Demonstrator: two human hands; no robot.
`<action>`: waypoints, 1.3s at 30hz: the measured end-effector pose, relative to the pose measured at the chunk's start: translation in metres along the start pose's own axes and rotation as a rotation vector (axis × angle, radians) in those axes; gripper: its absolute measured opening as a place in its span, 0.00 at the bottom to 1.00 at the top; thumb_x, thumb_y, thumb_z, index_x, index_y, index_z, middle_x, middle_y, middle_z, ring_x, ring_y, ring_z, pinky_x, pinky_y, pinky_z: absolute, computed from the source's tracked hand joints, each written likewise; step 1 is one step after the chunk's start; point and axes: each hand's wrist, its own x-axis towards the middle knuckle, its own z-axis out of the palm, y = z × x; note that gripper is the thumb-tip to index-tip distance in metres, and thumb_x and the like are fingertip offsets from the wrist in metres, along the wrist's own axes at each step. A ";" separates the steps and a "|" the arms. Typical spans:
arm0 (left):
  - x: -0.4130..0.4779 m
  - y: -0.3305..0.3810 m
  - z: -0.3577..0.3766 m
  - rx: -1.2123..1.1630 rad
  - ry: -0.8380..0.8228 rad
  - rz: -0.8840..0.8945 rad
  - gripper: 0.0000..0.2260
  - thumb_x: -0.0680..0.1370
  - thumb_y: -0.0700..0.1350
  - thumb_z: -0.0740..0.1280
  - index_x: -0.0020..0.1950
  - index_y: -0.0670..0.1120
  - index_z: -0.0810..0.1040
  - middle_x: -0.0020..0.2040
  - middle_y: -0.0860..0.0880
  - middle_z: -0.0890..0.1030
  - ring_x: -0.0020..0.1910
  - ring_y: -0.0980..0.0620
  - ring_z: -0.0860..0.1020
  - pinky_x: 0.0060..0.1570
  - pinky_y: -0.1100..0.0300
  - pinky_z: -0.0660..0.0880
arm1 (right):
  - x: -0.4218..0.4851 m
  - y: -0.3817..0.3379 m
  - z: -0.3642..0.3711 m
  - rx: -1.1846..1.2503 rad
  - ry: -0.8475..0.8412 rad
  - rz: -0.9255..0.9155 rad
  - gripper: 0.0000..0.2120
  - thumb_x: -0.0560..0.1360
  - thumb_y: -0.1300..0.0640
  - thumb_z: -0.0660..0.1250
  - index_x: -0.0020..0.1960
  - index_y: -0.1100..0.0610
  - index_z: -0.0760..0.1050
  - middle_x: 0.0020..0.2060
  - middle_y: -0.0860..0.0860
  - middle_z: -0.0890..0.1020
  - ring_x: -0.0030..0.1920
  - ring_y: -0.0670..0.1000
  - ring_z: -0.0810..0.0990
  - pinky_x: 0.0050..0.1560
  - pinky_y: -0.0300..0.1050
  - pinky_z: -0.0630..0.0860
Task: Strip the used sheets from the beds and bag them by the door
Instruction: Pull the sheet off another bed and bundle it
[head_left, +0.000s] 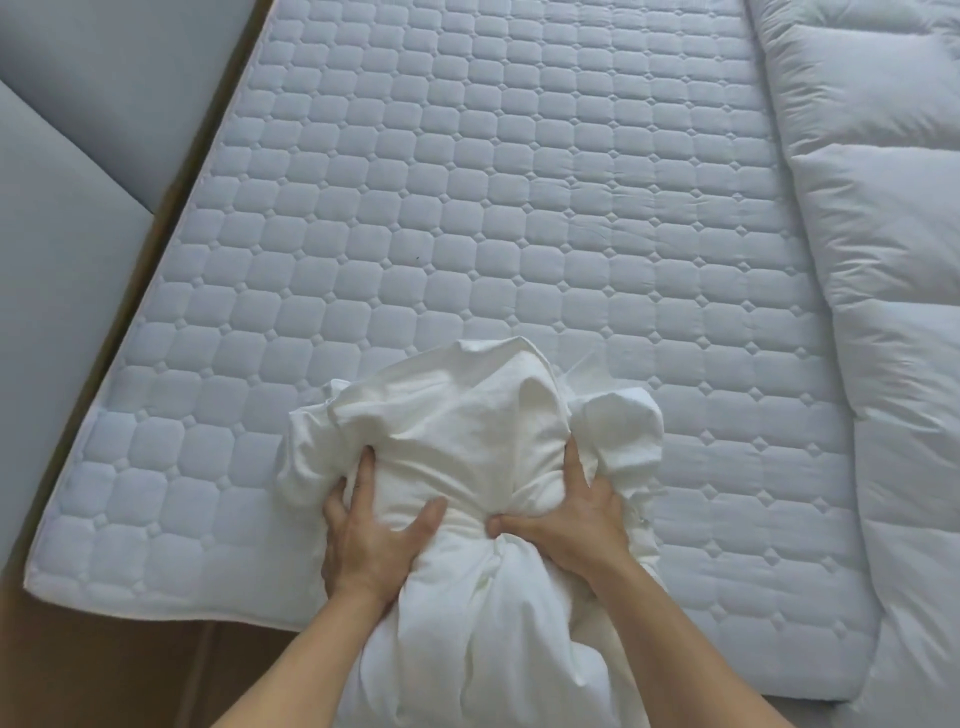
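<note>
Here the left hand (371, 540) and right hand (569, 525) grip the bunched white cotton sheet (457, 457), fingers curled into it, at the near edge of the bare quilted white mattress (467, 182), so stripping seems finished and carrying to the door probably comes next.

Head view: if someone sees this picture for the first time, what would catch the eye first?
First the bundled white sheet at the near middle of the bed, gripped between the left hand and the right hand. Behind it the bare quilted mattress fills most of the frame, and a puffy white duvet lies along its right side.
</note>
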 end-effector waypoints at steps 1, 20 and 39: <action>-0.001 0.007 -0.001 -0.039 -0.035 0.047 0.51 0.54 0.77 0.64 0.75 0.73 0.49 0.74 0.51 0.60 0.69 0.44 0.69 0.65 0.47 0.69 | 0.000 -0.002 -0.003 0.011 -0.024 -0.029 0.72 0.42 0.24 0.74 0.75 0.31 0.35 0.73 0.54 0.60 0.75 0.57 0.56 0.73 0.55 0.61; 0.037 0.190 -0.046 -0.538 -0.111 0.653 0.33 0.67 0.61 0.74 0.70 0.70 0.68 0.63 0.66 0.78 0.62 0.63 0.77 0.55 0.67 0.76 | -0.002 -0.110 -0.137 0.437 0.276 -0.704 0.26 0.58 0.50 0.73 0.55 0.36 0.76 0.44 0.39 0.84 0.46 0.43 0.82 0.48 0.45 0.79; 0.124 0.168 -0.041 0.773 0.153 1.430 0.50 0.64 0.61 0.69 0.81 0.58 0.47 0.81 0.43 0.47 0.80 0.38 0.45 0.72 0.35 0.51 | 0.062 -0.079 -0.085 0.014 0.028 -0.347 0.37 0.66 0.44 0.70 0.74 0.40 0.64 0.61 0.49 0.67 0.69 0.54 0.62 0.69 0.46 0.59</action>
